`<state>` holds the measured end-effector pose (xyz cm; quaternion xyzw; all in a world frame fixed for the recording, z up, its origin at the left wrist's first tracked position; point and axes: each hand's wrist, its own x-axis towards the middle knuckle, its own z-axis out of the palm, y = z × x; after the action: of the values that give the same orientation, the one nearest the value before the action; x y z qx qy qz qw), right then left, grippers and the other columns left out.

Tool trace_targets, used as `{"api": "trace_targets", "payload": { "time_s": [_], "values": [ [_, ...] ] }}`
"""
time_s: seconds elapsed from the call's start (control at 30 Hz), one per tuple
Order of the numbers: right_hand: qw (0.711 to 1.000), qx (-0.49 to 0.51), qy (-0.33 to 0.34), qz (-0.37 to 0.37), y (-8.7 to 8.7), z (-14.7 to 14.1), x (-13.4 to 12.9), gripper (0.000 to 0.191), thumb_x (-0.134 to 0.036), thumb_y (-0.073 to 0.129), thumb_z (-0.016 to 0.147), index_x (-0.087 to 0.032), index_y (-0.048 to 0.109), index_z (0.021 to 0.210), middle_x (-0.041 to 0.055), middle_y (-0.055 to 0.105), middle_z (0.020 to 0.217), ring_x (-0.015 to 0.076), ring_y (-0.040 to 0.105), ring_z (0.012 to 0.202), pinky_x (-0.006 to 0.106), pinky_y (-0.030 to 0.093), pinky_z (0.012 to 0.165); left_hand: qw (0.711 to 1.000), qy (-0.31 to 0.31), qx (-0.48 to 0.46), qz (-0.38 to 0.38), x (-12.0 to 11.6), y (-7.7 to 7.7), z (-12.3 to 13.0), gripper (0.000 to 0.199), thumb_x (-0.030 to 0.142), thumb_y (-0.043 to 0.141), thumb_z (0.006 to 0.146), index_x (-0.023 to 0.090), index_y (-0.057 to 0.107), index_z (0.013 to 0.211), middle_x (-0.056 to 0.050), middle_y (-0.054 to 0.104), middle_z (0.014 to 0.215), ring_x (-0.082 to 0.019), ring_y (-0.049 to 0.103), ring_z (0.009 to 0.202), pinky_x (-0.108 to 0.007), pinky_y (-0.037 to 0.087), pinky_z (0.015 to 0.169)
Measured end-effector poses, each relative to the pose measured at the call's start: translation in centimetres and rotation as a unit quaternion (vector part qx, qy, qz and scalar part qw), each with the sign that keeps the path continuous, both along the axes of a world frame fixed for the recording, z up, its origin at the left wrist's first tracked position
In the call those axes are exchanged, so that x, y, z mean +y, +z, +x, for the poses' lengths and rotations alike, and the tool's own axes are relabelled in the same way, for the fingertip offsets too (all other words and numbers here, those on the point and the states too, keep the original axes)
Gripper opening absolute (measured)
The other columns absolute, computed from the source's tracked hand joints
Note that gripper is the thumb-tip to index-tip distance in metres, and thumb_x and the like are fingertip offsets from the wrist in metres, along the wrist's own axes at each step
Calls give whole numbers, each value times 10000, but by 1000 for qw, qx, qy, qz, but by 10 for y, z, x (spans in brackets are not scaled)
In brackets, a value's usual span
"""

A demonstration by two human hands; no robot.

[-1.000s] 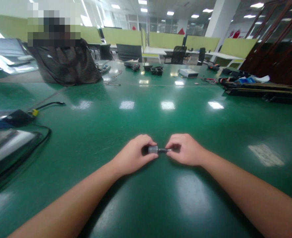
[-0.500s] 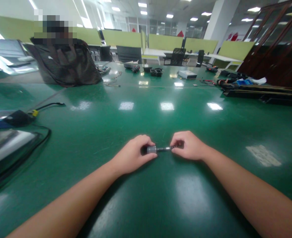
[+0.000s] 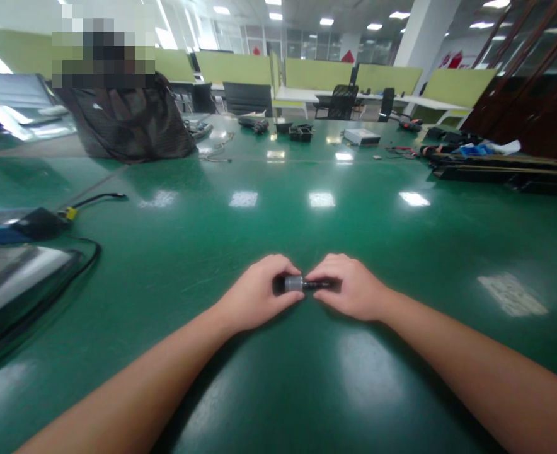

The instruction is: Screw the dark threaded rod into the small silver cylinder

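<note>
Low over the green table (image 3: 278,233), my left hand (image 3: 259,293) grips a small grey cylinder (image 3: 294,284) between thumb and fingers. A thin dark shaft (image 3: 310,285) sticks out of its right end; what kind of part this is I cannot make out. My right hand (image 3: 354,287) surrounds the shaft, its fingertips close to the cylinder. Thumb and forefinger are parted, one on each side, and the shaft shows between them. The shaft's far end lies in the shade of the right palm.
At the left lie a blue-edged device (image 3: 4,227) and a glossy flat item (image 3: 18,271) with a black cable (image 3: 87,261). A dark bag (image 3: 132,126) stands beyond. Farther back are a white box (image 3: 361,136), black parts (image 3: 300,132) and, at right, long black strips (image 3: 500,173).
My right hand has slid left along the shaft, from its far end to beside the cylinder, and its fingers have parted. My left hand still grips the cylinder. The view has shifted slightly.
</note>
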<state>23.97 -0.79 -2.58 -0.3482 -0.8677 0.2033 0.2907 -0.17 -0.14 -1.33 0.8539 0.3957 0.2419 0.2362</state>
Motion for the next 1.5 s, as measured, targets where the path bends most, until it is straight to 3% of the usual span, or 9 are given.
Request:
{"api": "trace_targets", "payload": {
  "time_s": [0.3, 0.73, 1.5],
  "values": [
    [1000, -1, 3, 1, 0, -1, 0, 165, -171, 733, 872, -211, 766, 1029, 54, 787, 1008, 217, 672, 953, 382, 501, 879, 1000, -8, -8, -16, 0, 3, 0, 205, 391, 648, 940, 205, 697, 1008, -37, 703, 955, -201, 650, 873, -327, 500, 801],
    [1000, 7, 14, 16, -1, -2, 2, 132, -183, 739, 877, -193, 777, 1002, 50, 785, 959, 209, 664, 909, 360, 501, 844, 1000, 3, -13, -15, 1, 0, 0, 215, 345, 763, 826, 197, 682, 959, -28, 701, 937, -200, 651, 855, -310, 498, 771],
    [1000, 23, -6, 10, 1, 0, 1, 124, -129, 744, 790, -185, 780, 894, 50, 777, 866, 201, 668, 831, 338, 504, 801, 1000, -7, -27, -7, 2, -2, -2, 215, 347, 779, 832, 193, 664, 929, -19, 688, 925, -192, 652, 852, -309, 494, 778]
  ]
}}
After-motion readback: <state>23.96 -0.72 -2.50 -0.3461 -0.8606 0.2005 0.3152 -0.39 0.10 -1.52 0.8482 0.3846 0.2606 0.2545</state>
